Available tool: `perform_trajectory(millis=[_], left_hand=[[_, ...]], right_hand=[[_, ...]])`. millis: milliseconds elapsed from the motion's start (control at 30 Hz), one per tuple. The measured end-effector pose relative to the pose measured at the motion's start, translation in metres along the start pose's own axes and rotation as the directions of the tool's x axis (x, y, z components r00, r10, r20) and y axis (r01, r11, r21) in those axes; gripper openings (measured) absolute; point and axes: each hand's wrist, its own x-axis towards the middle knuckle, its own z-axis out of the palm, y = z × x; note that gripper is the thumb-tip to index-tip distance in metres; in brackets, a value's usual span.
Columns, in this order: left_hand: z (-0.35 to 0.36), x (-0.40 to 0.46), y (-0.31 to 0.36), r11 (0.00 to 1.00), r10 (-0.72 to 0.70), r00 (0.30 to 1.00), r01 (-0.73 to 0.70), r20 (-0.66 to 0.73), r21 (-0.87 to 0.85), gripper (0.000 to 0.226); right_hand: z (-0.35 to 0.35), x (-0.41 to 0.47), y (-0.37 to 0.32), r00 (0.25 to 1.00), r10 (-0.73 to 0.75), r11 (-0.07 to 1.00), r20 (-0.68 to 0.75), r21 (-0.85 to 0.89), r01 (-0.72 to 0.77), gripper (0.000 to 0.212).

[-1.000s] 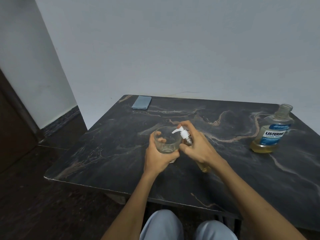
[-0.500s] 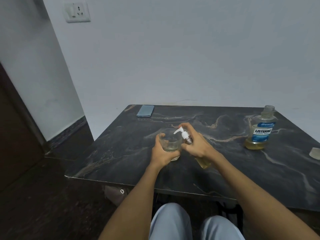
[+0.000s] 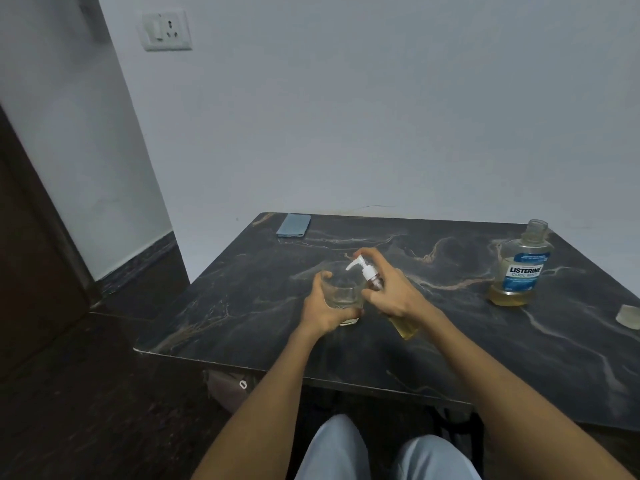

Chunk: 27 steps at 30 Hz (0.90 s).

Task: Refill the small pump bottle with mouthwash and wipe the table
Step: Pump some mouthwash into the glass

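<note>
From the head camera I see my left hand (image 3: 322, 308) wrapped around a clear glass tumbler (image 3: 343, 299) standing on the dark marble counter (image 3: 242, 306). My right hand (image 3: 391, 294) grips the small pump bottle (image 3: 403, 325), tilted so that its white pump head (image 3: 362, 266) leans over the tumbler's rim, with my index finger arched above the pump. The bottle's lower end shows yellowish liquid, so I judge it already holds mouthwash.

The risks I see from here: the nozzle sits right at the rim, so a press aimed slightly off would send liquid onto the counter or my left hand. A hard press on a tilted bottle could also make it slip in my grip or knock the tumbler.

Well to the right, the Listerine mouthwash bottle (image 3: 521, 268) stands uncapped and low on liquid; a careless sweep of my right arm would tip it and spill what remains. Its cap (image 3: 628, 317), as I take it, lies near the counter's right edge and could be brushed off.

The folded blue cloth (image 3: 293, 225) lies at the far left corner, well apart from my hands, so wiping is not yet begun.
</note>
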Motion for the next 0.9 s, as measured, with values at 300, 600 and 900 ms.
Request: perform_trajectory(millis=[300,600,900], left_hand=[[0.000,0.005,-0.009,0.999,0.037,0.997,-0.035,-0.072,0.036,0.092],[0.004,0.005,-0.003,0.996,0.018,0.981,-0.001,-0.191,0.090,0.075],[0.015,0.054,0.021,0.992,0.050,0.962,-0.016,-0.270,0.126,0.087]], right_hand=[[0.001,0.001,0.008,0.998,-0.060,0.998,0.000,-0.017,0.060,0.065],[0.000,0.001,0.011,0.997,-0.076,0.997,0.007,-0.019,0.077,0.057],[-0.018,0.040,0.039,0.957,-0.135,0.951,-0.255,0.239,0.198,0.086]])
